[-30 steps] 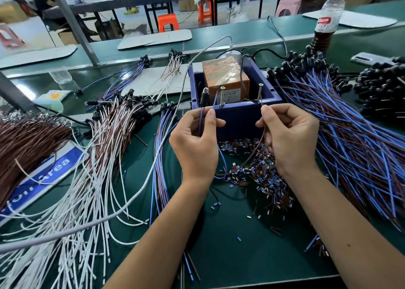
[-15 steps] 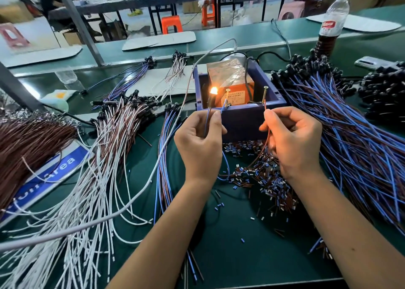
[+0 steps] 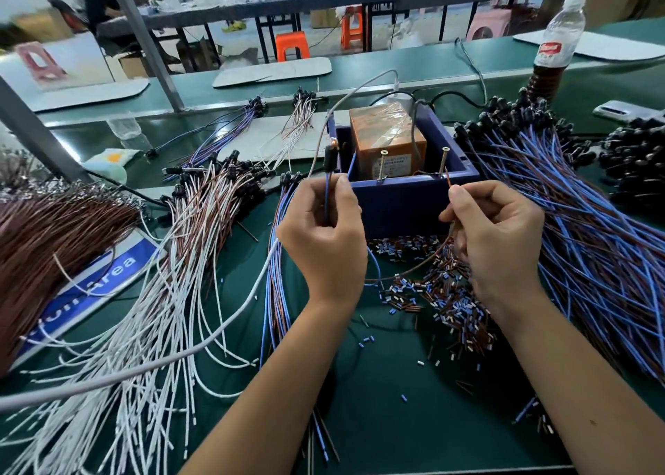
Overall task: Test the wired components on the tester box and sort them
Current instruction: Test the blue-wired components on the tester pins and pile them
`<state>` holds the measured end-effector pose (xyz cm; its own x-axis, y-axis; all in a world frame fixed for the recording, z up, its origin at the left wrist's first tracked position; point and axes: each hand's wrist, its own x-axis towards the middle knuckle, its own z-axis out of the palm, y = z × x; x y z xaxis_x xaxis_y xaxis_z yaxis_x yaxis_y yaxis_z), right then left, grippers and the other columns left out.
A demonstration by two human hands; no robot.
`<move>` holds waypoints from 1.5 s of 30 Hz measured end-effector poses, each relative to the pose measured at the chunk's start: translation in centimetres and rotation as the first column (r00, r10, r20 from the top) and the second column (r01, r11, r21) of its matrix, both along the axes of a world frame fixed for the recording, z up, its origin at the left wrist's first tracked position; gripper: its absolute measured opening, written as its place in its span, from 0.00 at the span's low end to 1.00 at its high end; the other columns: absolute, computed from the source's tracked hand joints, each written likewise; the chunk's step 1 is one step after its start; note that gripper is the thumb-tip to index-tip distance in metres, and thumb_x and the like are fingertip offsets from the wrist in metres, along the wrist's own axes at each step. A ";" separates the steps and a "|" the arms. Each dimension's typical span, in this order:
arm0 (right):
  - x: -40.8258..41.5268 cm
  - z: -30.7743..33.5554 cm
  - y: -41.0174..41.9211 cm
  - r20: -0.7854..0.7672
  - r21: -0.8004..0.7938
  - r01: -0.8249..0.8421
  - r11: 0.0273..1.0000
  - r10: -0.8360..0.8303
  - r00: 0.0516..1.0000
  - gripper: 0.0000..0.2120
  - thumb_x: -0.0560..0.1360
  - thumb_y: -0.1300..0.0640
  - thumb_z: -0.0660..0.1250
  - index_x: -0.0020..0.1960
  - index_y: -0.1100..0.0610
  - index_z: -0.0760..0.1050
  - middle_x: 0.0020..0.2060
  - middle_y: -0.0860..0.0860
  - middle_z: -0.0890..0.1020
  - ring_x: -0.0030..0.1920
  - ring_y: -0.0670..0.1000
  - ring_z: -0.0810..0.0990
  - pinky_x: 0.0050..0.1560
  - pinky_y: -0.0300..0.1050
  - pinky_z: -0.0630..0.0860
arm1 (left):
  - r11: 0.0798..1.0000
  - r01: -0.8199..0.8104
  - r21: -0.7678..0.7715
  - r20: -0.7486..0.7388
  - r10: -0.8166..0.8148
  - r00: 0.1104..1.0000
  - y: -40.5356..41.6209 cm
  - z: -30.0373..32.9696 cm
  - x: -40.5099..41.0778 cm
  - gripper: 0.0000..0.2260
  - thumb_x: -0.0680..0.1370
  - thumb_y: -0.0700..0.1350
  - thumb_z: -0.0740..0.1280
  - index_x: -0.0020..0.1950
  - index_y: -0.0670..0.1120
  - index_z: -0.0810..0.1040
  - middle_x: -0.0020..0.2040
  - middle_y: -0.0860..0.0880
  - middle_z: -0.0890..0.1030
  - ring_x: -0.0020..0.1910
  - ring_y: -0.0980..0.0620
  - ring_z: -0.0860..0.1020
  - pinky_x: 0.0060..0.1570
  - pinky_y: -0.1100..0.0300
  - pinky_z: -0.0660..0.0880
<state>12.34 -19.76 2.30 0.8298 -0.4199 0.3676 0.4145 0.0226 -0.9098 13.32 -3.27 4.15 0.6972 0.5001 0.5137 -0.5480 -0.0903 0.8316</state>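
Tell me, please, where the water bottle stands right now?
In the head view, the water bottle stands upright at far right, behind the blue-wired pile.

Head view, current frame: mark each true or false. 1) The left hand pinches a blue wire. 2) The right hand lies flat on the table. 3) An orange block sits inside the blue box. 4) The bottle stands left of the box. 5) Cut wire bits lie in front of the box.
1) True: the left hand pinches the blue wire.
2) False: the right hand is raised, pinching a brown wire.
3) True: the orange block sits inside the blue box.
4) False: the bottle stands to the box's right, farther back.
5) True: the wire bits lie there.
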 end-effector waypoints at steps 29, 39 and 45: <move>-9.2 9.1 -14.3 -0.061 -0.740 0.209 0.639 -0.373 0.926 0.15 0.85 0.51 0.64 0.46 0.56 0.84 0.37 0.49 0.85 0.41 0.50 0.82 0.47 0.51 0.76 | 0.167 0.570 -0.804 0.009 -0.956 0.293 -22.5 11.7 1.0 0.13 0.87 0.41 0.59 0.46 0.39 0.78 0.38 0.46 0.74 0.32 0.56 0.71 0.27 0.70 0.71; -8.3 7.8 -16.0 0.086 -0.878 0.344 0.333 -0.597 0.798 0.08 0.82 0.53 0.69 0.53 0.54 0.86 0.40 0.52 0.88 0.37 0.55 0.83 0.40 0.49 0.79 | 0.864 0.484 0.138 -0.441 -0.384 0.811 -22.3 8.6 5.6 0.04 0.79 0.46 0.74 0.47 0.46 0.86 0.36 0.50 0.85 0.31 0.55 0.83 0.43 0.56 0.84; -4.5 4.4 -13.3 -0.276 -0.952 -0.108 0.285 -0.654 0.704 0.31 0.82 0.35 0.58 0.76 0.55 0.70 0.68 0.58 0.77 0.67 0.59 0.75 0.63 0.54 0.72 | 0.881 0.464 0.091 -0.664 -0.294 0.688 -22.3 5.6 7.8 0.06 0.76 0.41 0.75 0.43 0.40 0.81 0.42 0.42 0.87 0.39 0.48 0.85 0.47 0.56 0.83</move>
<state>7.83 -33.10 6.75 0.8879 -0.4046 0.2187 -0.3486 -0.9022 -0.2540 21.09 -25.55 9.73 0.9983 0.0452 -0.0355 0.0448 -0.2269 0.9729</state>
